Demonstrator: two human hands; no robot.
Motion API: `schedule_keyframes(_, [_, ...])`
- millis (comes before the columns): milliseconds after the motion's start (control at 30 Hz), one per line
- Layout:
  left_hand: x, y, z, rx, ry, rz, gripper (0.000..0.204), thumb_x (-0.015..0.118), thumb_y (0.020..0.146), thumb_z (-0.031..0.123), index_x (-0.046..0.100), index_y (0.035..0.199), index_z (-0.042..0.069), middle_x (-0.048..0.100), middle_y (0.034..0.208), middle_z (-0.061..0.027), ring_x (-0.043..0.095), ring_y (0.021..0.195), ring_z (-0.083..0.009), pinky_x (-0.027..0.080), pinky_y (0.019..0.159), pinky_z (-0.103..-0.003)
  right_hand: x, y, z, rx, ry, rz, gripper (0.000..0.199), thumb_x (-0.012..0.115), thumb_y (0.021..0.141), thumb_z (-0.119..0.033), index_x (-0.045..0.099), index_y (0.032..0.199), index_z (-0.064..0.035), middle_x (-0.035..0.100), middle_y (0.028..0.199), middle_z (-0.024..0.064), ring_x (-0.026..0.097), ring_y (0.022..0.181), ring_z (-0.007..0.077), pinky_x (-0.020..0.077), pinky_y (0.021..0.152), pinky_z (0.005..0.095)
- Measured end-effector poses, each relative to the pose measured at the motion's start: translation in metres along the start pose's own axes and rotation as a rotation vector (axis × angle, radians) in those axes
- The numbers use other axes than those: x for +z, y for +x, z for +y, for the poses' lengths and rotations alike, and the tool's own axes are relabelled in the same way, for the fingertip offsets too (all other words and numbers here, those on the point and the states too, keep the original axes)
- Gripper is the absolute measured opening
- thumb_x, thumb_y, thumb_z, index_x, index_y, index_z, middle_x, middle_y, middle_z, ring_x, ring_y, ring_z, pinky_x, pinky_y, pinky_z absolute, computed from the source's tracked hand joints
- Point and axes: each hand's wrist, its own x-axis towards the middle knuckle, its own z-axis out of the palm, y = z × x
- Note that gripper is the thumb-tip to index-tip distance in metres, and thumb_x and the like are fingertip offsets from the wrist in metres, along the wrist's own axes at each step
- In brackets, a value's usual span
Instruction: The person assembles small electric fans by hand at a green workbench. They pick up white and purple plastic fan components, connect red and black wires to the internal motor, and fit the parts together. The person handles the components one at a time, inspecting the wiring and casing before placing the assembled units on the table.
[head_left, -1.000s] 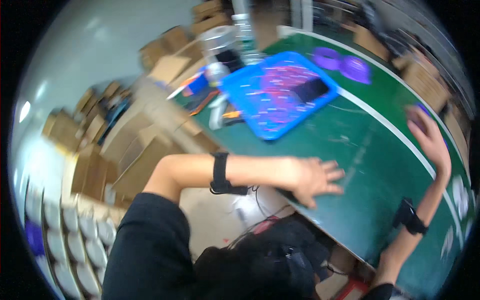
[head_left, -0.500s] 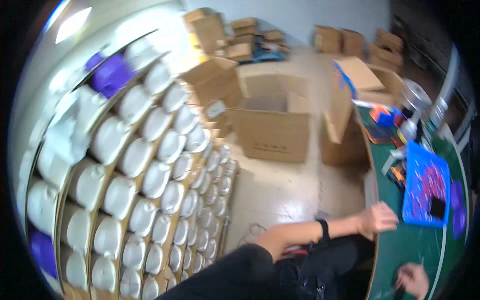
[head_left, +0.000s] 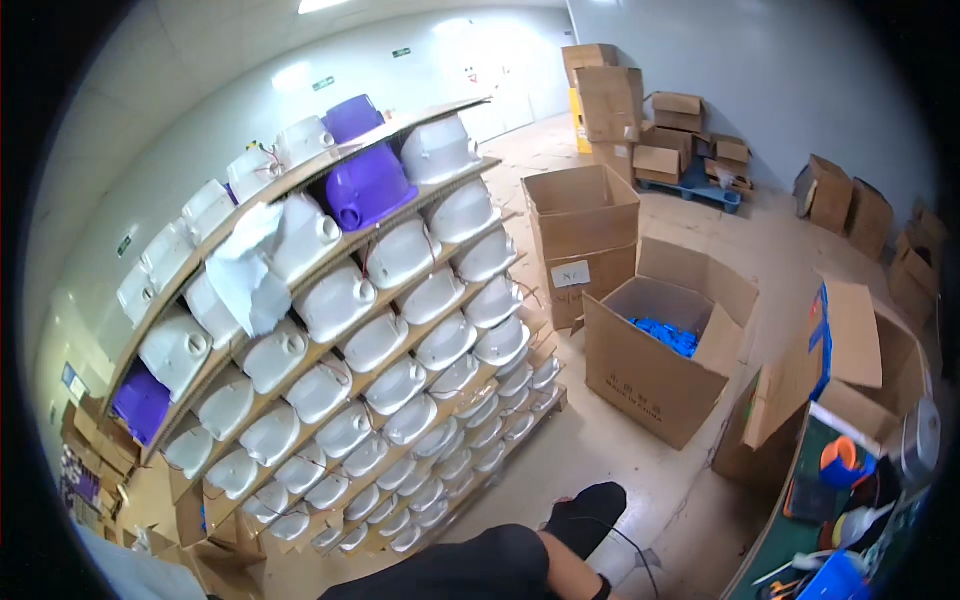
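Note:
My left forearm (head_left: 572, 572), in a black sleeve with a dark band at the wrist, runs out through the lower edge, so my left hand is out of sight. No part of my right hand shows. To the left rises a tall stack of white plastic housings (head_left: 335, 298), set in layers with cardboard sheets between them. A purple housing (head_left: 370, 188) sits among the upper layers. Over the stack's left side hangs a crumpled white sheet (head_left: 250, 270). The green workbench (head_left: 790, 535) fills the lower right corner, with a blue tray (head_left: 838, 580) cut off by the edge.
An open cardboard box (head_left: 640, 390) holding blue pieces (head_left: 668, 335) stands on the floor beyond the stack. Behind it is a taller open carton (head_left: 590, 235). Another open carton (head_left: 850, 335) adjoins the bench's far end. More boxes (head_left: 690, 145) line the far wall.
My view has swung left and up, bringing more of the stack and room into sight. Both hands, earlier over the workbench, have dropped out of the picture.

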Motion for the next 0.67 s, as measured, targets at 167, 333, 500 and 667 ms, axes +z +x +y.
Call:
schedule_keyframes(167, [-0.060, 0.054, 0.027, -0.574, -0.050, -0.745, 0.036, 0.059, 0.089, 0.043, 0.070, 0.111, 0.017, 0.071, 0.107, -0.0092, 0.066, 0.102, -0.0285, 0.051, 0.082, -0.046, -0.022, -0.064, -0.035, -0.381, -0.439, -0.109, 0.040, 0.061, 0.097, -0.039, 0.070, 0.081, -0.0033, 0.067, 0.069, 0.0095, 0.061, 0.058, 0.0248, 0.0485, 0.060, 0.0364])
schedule_keyframes(333, [-0.259, 0.166, 0.064, -0.685, 0.068, -0.264, 0.024, 0.065, 0.082, 0.030, 0.071, 0.100, 0.015, 0.071, 0.088, -0.0124, 0.067, 0.079, -0.0335, 0.052, 0.067, -0.048, -0.090, -0.209, -0.187, -1.014, -0.174, -0.308, 0.027, 0.055, 0.101, -0.022, 0.065, 0.104, 0.0031, 0.069, 0.091, 0.0177, 0.064, 0.084, 0.0310, 0.0507, 0.078, 0.0371])
schedule_keyframes(500, [-0.503, 0.307, 0.184, -0.647, 0.483, 0.012, 0.021, 0.061, 0.085, 0.021, 0.069, 0.103, 0.012, 0.070, 0.086, -0.0128, 0.067, 0.075, -0.0318, 0.053, 0.064, -0.043, -0.160, -0.335, -0.350, -1.297, -0.493, 0.044, 0.024, 0.058, 0.100, -0.019, 0.067, 0.114, -0.0015, 0.068, 0.108, 0.0281, 0.067, 0.101, 0.0360, 0.0497, 0.089, 0.0405])
schedule_keyframes(667, [-0.633, 0.368, 0.331, -1.330, 0.993, 0.151, 0.026, 0.066, 0.091, 0.028, 0.071, 0.110, 0.010, 0.073, 0.089, -0.0139, 0.070, 0.078, -0.0246, 0.057, 0.072, -0.039, -0.101, -0.387, -0.448, -2.040, -0.164, 0.328, 0.010, 0.064, 0.081, 0.002, 0.068, 0.090, 0.0018, 0.068, 0.079, 0.0135, 0.066, 0.072, 0.0257, 0.0497, 0.066, 0.0333])
